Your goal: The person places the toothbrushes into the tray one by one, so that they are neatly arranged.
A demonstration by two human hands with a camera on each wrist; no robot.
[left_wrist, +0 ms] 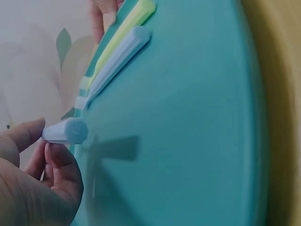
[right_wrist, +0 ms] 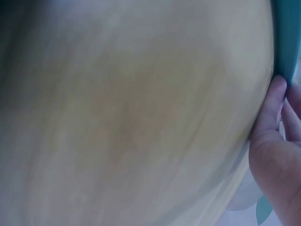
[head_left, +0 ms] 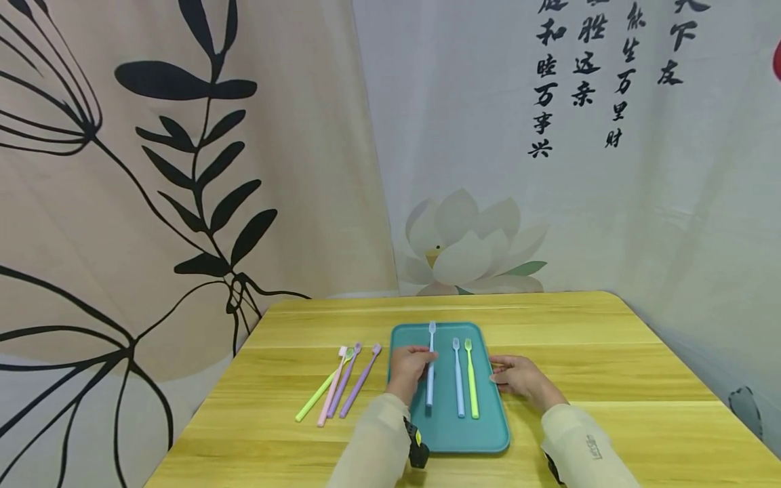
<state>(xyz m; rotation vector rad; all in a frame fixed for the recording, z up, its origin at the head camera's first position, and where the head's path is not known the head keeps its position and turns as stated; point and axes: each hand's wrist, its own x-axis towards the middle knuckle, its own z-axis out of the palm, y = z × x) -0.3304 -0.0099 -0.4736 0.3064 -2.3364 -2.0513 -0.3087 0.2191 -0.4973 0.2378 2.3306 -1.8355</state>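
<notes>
My left hand point(head_left: 409, 369) pinches a light blue toothbrush point(head_left: 430, 386) between thumb and fingers. It is held above the left part of a teal tray point(head_left: 451, 435), bristle head toward the far rim. In the left wrist view the handle end of this toothbrush point(left_wrist: 70, 131) points at the camera, and its shadow falls on the tray apart from it. Another blue toothbrush point(head_left: 459, 386) and a yellow-green toothbrush point(head_left: 472, 390) lie side by side in the tray. My right hand point(head_left: 521, 376) rests at the tray's right edge, its fairly straight fingers touching the rim.
Left of the tray, a pink toothbrush point(head_left: 331, 393), a green toothbrush point(head_left: 314, 401) and two purple toothbrushes point(head_left: 360, 383) lie on the wooden table point(head_left: 256, 434), some crossing. A printed curtain point(head_left: 305, 169) hangs behind the table's far edge.
</notes>
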